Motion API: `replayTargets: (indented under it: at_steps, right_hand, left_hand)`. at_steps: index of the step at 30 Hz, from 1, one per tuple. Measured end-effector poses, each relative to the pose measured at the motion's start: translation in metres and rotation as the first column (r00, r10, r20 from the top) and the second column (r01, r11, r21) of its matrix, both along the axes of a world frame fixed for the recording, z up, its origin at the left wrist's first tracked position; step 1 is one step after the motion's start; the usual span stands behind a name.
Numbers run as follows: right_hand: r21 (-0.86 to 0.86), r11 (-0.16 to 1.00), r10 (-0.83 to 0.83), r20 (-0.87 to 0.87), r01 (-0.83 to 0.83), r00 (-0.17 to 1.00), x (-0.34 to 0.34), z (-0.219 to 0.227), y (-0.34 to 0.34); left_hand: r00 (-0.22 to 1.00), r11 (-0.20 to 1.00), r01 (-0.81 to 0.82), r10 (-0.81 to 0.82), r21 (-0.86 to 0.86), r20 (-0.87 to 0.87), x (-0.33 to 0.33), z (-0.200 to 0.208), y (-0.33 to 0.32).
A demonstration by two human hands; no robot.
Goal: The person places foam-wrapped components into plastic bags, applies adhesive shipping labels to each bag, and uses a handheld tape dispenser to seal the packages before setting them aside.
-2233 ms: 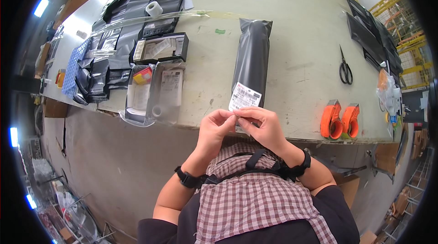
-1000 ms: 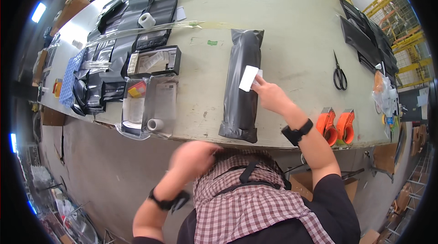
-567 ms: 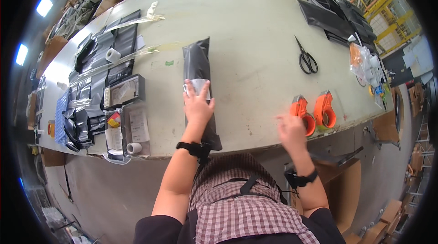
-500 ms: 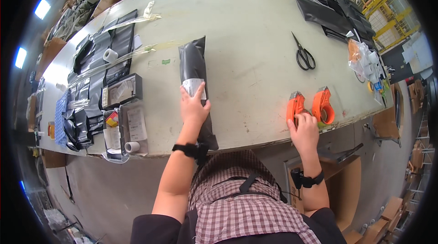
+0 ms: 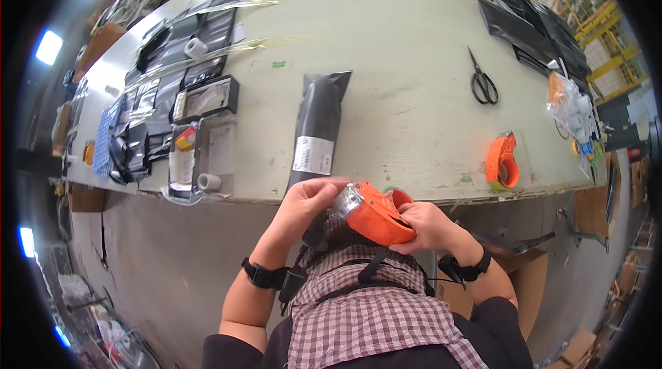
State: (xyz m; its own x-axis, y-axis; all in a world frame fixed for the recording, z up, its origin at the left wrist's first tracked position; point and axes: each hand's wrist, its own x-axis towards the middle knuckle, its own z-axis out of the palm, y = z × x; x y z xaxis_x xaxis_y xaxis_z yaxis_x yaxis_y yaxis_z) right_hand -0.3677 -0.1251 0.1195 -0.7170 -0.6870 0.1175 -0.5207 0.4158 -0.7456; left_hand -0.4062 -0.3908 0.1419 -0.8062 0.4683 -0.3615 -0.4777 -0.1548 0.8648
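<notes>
Far left of the bench point(image 5: 414, 45): black pouches point(image 5: 200, 45), a boxed item point(image 5: 207, 98), a clear tray point(image 5: 200, 158) holding a small white roll point(image 5: 209, 181).

Centre: black bag point(image 5: 318, 124), long axis running away from you, white label point(image 5: 313, 155) near its close end. That end lies at the bench edge, just above your hands.

Your left hand point(image 5: 307, 205): fingers curled at the metal front end of the tape gun point(image 5: 372, 214), pinching there; whether it has tape between its tips, you cannot tell.

Tape gun: orange, held off the bench just in front of your chest, its long axis slanting from upper left to lower right. The bag lies up and left of it, nearer your left hand.

Your right hand point(image 5: 426, 225): closed round the gun's rear body, bearing its weight.

Right: a second orange tape gun point(image 5: 502, 161) on the bench near the edge, apart from both hands. Further back, black scissors point(image 5: 483, 81). Far right, more black bags point(image 5: 531, 24) and a clear packet point(image 5: 569, 103).
</notes>
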Motion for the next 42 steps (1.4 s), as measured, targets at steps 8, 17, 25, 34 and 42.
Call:
replayTargets:
  at_steps: [8,17,25,34,42]
  right_hand:
    - [-0.096,0.988,0.142,0.269,-0.121,0.952,0.027,0.002,-0.035]
    - [0.358,0.927,-0.273,0.437,0.113,0.857,0.022,-0.074,-0.05]
    - [0.208,0.95,-0.266,0.157,0.231,0.951,0.041,-0.02,-0.101]
    - [0.179,0.962,-0.255,0.305,0.208,0.917,0.006,-0.033,-0.17]
    - [0.174,0.951,-0.306,0.617,0.254,0.725,0.035,-0.009,-0.074]
  left_hand:
    - [0.88,0.887,-0.428,0.453,-0.176,0.145,0.061,-0.03,-0.056]
    - [0.945,0.732,-0.275,0.326,-0.623,-0.033,0.073,-0.191,-0.101]
    - [0.991,0.386,-0.111,-0.03,-0.916,-0.133,0.085,-0.086,-0.065]
    - [0.69,0.736,-0.647,0.457,0.198,0.561,0.095,-0.108,-0.116]
    - [0.683,0.784,-0.611,0.591,-0.109,0.43,0.075,-0.101,-0.114]
